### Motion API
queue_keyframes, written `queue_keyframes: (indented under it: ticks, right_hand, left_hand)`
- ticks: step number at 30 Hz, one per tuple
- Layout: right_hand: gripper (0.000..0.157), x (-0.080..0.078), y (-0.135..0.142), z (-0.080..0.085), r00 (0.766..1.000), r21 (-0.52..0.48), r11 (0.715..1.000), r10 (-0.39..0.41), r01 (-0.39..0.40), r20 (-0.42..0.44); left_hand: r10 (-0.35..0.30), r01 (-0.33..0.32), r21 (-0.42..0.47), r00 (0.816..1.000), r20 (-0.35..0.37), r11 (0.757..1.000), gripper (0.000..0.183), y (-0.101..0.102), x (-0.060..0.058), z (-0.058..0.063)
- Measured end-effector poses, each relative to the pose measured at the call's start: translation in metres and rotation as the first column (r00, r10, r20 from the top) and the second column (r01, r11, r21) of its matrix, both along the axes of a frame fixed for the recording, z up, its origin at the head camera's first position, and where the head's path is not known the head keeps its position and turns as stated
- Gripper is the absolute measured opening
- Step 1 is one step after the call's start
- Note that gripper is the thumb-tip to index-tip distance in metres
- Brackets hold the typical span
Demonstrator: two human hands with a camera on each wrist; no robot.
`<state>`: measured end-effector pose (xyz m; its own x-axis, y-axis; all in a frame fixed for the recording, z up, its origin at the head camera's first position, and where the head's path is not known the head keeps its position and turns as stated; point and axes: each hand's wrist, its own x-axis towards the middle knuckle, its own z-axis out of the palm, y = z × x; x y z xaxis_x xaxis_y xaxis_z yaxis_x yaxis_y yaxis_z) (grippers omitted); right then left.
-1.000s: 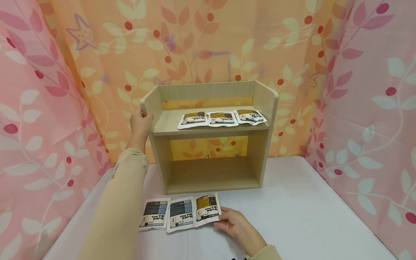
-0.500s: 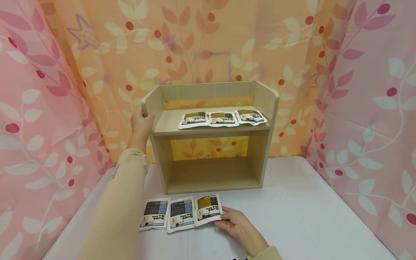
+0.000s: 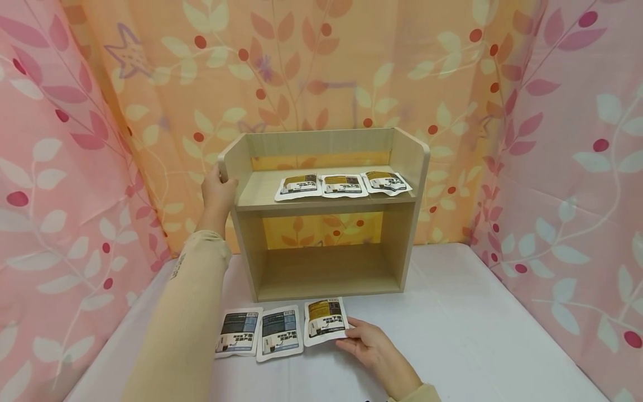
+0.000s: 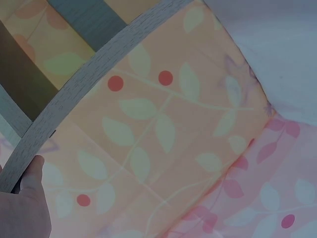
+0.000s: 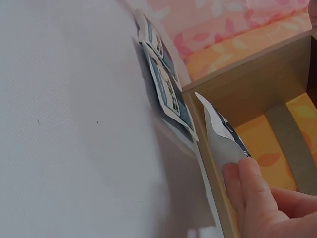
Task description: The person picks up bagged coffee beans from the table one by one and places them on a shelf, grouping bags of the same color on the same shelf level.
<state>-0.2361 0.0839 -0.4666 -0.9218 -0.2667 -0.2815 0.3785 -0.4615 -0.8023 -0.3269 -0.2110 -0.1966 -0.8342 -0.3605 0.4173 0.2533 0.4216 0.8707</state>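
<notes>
My left hand grips the upper left side panel of a small two-tier wooden shelf; in the left wrist view its fingers lie around the panel's edge. Between thumb and fingers, my right hand pinches the lower right corner of a white pouch with a gold label. The right wrist view shows this pouch tilted up off the table, in front of the shelf. Left of it, two white pouches with dark blue labels, a nearer one and a farther-left one, lie on the table.
Three gold-labelled pouches lie side by side on the upper tier: a left one, a middle one and a right one. A white cloth covers the table. Patterned curtains enclose the back and sides.
The right hand has shifted slightly right with the gold-labelled pouch, opening a small gap from the blue-labelled pouch beside it. The left hand stays on the shelf panel.
</notes>
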Motion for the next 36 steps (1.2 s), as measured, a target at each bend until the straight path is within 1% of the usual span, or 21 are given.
queue_keyframes:
  ticks: [3, 4, 9, 17, 21, 28, 36]
  right_hand:
    - [0.057, 0.002, 0.001, 0.004, 1.0, 0.005, 1.0, 0.004, -0.004, -0.005]
    - [0.058, 0.004, 0.0, 0.008, 1.0, 0.028, 1.0, -0.012, 0.012, -0.003]
    - [0.057, 0.008, 0.001, 0.017, 1.0, 0.023, 0.999, -0.024, 0.024, -0.006]
    - [0.055, 0.011, 0.006, 0.024, 0.999, 0.008, 1.0, -0.014, 0.014, -0.032]
    - [0.055, 0.012, 0.008, 0.026, 0.999, -0.009, 1.0, 0.005, -0.005, -0.04]
    - [0.056, 0.012, 0.01, 0.028, 0.999, -0.014, 1.0, 0.003, -0.004, -0.049]
    - [0.056, 0.014, 0.011, 0.032, 0.998, -0.01, 1.0, -0.002, 0.001, -0.061]
  left_hand:
    - [-0.001, 0.001, -0.003, 1.0, 0.002, 1.0, 0.039, -0.001, -0.001, -0.001]
    - [-0.001, 0.001, -0.005, 1.0, 0.001, 1.0, 0.039, -0.001, -0.001, -0.001]
    - [0.0, 0.0, -0.002, 1.0, -0.004, 1.0, 0.039, -0.001, -0.002, -0.001]
    - [0.01, -0.011, -0.012, 1.0, -0.012, 1.0, 0.04, -0.001, -0.003, -0.001]
    - [0.009, -0.009, -0.01, 1.0, -0.013, 1.0, 0.04, -0.001, -0.002, -0.002]
    - [0.002, -0.002, 0.003, 1.0, -0.007, 1.0, 0.04, -0.001, -0.001, -0.002]
    - [0.005, -0.005, -0.006, 1.0, -0.003, 1.0, 0.04, -0.002, -0.003, -0.002]
